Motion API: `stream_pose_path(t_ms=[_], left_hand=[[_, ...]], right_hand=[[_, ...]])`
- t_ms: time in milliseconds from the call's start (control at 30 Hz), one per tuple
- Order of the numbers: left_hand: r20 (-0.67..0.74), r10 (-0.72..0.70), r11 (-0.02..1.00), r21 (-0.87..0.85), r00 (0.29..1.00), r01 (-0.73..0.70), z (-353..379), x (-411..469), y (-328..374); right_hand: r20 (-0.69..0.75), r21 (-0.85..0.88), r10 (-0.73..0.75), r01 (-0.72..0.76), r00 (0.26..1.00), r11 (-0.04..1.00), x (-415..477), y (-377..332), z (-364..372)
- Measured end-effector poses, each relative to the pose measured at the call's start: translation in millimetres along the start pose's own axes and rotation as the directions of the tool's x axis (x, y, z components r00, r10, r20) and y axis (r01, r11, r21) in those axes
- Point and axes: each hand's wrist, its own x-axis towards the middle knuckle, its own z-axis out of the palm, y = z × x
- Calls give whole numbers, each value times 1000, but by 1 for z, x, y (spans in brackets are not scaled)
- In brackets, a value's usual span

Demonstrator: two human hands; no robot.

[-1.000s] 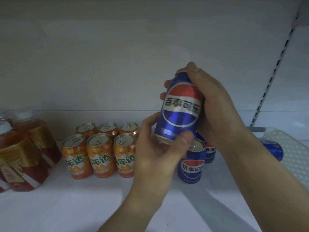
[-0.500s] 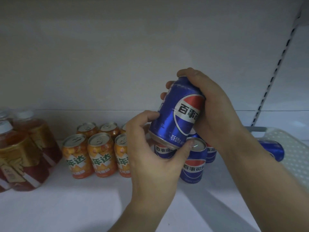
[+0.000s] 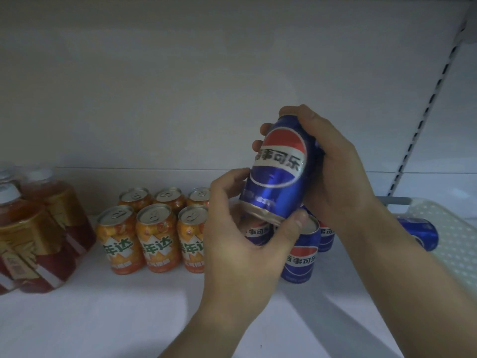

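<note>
Six orange cans [image 3: 157, 236] stand in two rows on the white shelf [image 3: 103, 319]. Red bottles [image 3: 38, 244] crowd its left end. Standing blue cans [image 3: 299, 259] sit right of the orange ones. A white basket [image 3: 454, 244] holds a lying can [image 3: 420, 233].

The light is dim and cool, with a grey-blue cast over everything. It falls softly from above and in front: the shelf [image 3: 90, 326] floor is palest at lower left, while the back wall [image 3: 180, 73] darkens toward the top. A broad, soft-edged shadow slants across the shelf under the right forearm [image 3: 413, 293]. The held blue can [image 3: 278, 182] shows a mild sheen, and the orange cans [image 3: 154, 239] have bright lids. Detail is soft and grainy. The bottles [image 3: 33, 241] at the left edge smear, and the slotted rail [image 3: 423, 120] at right leans with wide-angle bending.
</note>
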Motion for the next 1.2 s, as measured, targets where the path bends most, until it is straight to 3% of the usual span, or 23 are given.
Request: stream_pose_path(t_ms=[133, 267, 467, 533, 600, 667, 767, 867, 1000, 1200], left_hand=[[116, -192, 924, -314, 975, 219, -4, 4, -4], [140, -206, 926, -293, 969, 239, -3, 4, -1], [-40, -42, 999, -1, 998, 42, -1, -1, -5], [-40, -79, 996, -37, 996, 78, -3, 1, -4], [25, -176, 967, -181, 984, 177, -5, 5, -2], [95, -205, 950, -219, 974, 222, -10, 9, -2], [137, -115, 992, -37, 984, 121, -14, 8, -1], [50, -24, 983, 182, 998, 15, -14, 3, -6], [-7, 55, 969, 242, 998, -52, -11, -2, -9], [41, -62, 993, -100, 997, 66, -9, 1, -4]], right_hand=[[12, -12, 8, -8, 1000, 1000, 3, -3, 2], [36, -3, -18, 18, 999, 1000, 3, -6, 1], [47, -11, 27, -27, 999, 1000, 0, 5, 7], [46, -40, 39, -37, 998, 999, 1, 6, 8], [35, -41, 26, -24, 999, 999, 2, 4, 7], [21, -29, -1, 1, 1000, 1000, 4, 2, 7], [11, -2, -31, 31, 999, 1000, 4, 1, 6], [28, 2, 8, -8, 1000, 1000, 2, 4, 7], [46, 49, 71, -74, 996, 996, 1, 7, 9], [57, 32, 62, -64, 996, 997, -3, -2, 11]])
